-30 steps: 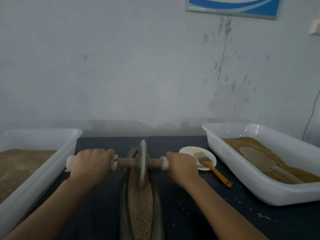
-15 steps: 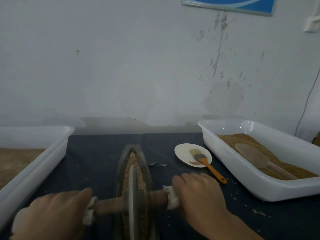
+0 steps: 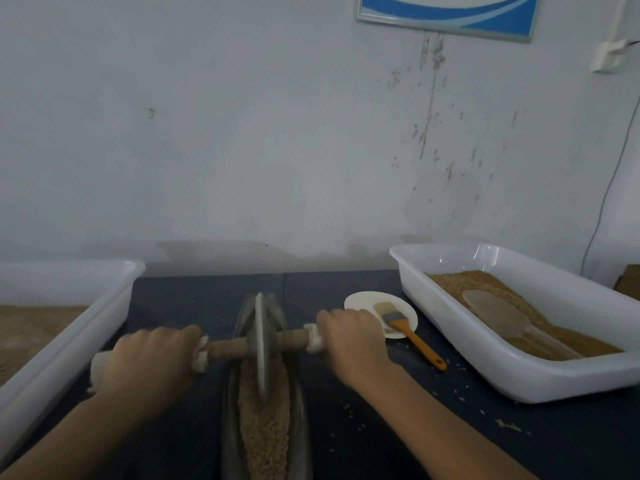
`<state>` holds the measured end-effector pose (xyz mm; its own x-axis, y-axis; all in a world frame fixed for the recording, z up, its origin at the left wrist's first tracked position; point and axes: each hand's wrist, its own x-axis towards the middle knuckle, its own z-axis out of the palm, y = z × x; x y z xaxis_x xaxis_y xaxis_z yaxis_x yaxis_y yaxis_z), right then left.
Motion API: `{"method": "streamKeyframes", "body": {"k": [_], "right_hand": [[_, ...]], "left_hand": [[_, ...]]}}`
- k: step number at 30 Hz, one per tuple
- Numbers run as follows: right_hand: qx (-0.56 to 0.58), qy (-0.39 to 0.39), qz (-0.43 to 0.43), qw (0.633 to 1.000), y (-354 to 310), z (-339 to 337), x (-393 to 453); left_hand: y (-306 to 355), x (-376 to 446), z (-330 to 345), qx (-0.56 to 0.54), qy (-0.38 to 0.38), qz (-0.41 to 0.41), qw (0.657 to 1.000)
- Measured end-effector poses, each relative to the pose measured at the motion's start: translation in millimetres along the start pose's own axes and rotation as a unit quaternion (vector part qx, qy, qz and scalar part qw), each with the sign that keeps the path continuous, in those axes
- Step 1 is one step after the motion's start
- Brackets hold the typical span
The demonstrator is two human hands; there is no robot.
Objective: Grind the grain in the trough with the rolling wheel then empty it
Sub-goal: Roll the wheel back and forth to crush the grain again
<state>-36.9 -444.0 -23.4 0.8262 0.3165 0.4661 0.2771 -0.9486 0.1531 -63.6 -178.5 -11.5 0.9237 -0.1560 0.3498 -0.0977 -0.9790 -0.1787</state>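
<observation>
Surface: dark surface (image 3: 363, 445) against a stained wall.
Hands: my left hand (image 3: 149, 358) and right hand (image 3: 353, 336) curl round the axle ends.
Wheel: rolling wheel (image 3: 261, 344) upright at the trough (image 3: 301, 410) far end, mid-surface.
Grain: grain (image 3: 265, 424) coarse; I judge grinding unfinished.
Next: draw wheel toward near edge, level.

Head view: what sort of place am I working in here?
Likely a plain grain-grinding workbench: a trough with a rolling wheel, white bins of grain, and a stained bare wall.

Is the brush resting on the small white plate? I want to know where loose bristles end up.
Touching. The head view shows the brush with its bristle end lying flat on the plate, its orange handle sticking out over the rim.
</observation>
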Motion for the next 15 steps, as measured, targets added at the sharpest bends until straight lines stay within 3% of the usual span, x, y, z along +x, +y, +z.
{"method": "streamKeyframes", "body": {"k": [6, 9, 15], "right_hand": [[0.033, -0.059, -0.039, 0.997, -4.2, -53.4, -77.3], [0.039, -0.148, -0.033, 0.988, -3.4, -49.4, -79.3], [0.031, -0.048, -0.006, 0.998, 2.8, -4.2, -20.6]], "left_hand": [[-2.3, -62.0, -5.5, -0.067, 0.032, 0.072, 0.995], [0.2, -63.6, -10.0, -0.075, 0.053, 0.092, 0.992], [3.8, -12.7, 2.5, 0.033, 0.008, -0.003, 0.999]]}}
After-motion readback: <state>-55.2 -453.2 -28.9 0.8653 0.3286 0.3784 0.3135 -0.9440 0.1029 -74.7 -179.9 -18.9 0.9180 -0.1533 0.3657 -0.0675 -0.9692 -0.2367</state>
